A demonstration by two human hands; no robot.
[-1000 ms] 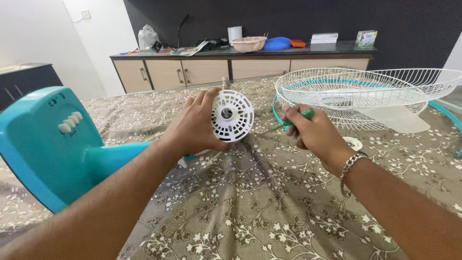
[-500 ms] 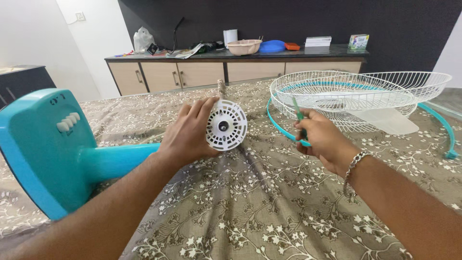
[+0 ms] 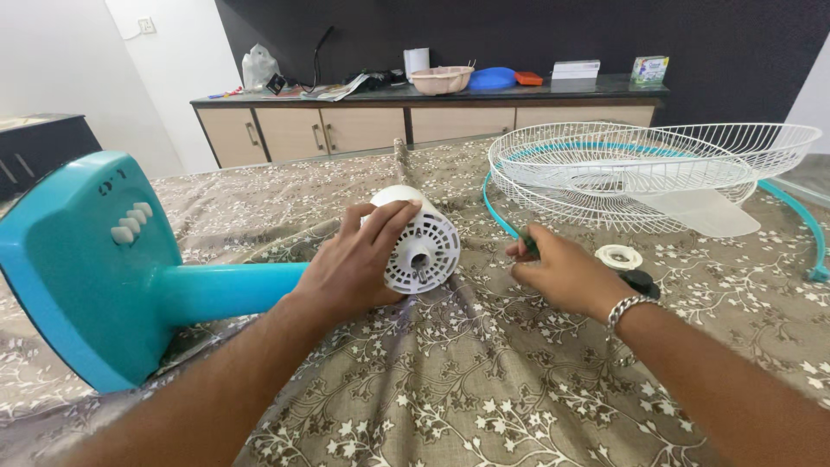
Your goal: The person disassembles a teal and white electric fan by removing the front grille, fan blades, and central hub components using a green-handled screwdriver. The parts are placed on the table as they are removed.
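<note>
We see the left hand (image 3: 350,268) wrapped around the white vented motor housing (image 3: 419,246) of a table fan lying on its side at the middle of the bed, fingers curled over the housing's top and side in a firm hold. The housing's round slotted face points toward five o'clock. From it, a turquoise neck (image 3: 229,290) runs toward nine o'clock to the turquoise base (image 3: 73,259), which stands on edge with a row of white buttons (image 3: 131,222).

The right hand (image 3: 562,275) rests just beside the housing at its three o'clock, fingers closed narrowly on a green-handled tool (image 3: 527,246); only a small part of it shows, so we cannot tell its kind. Just past this hand at two o'clock lie a small white ring-shaped cap (image 3: 619,256) and a dark knob (image 3: 641,281), the knob close to the wrist with its metal bracelet (image 3: 624,304).

Farther toward one o'clock, white wire fan guards (image 3: 640,160) sit stacked with a turquoise rim (image 3: 800,220) and a pale blade (image 3: 705,212). All rest on a brown floral bedspread (image 3: 484,380).
</note>
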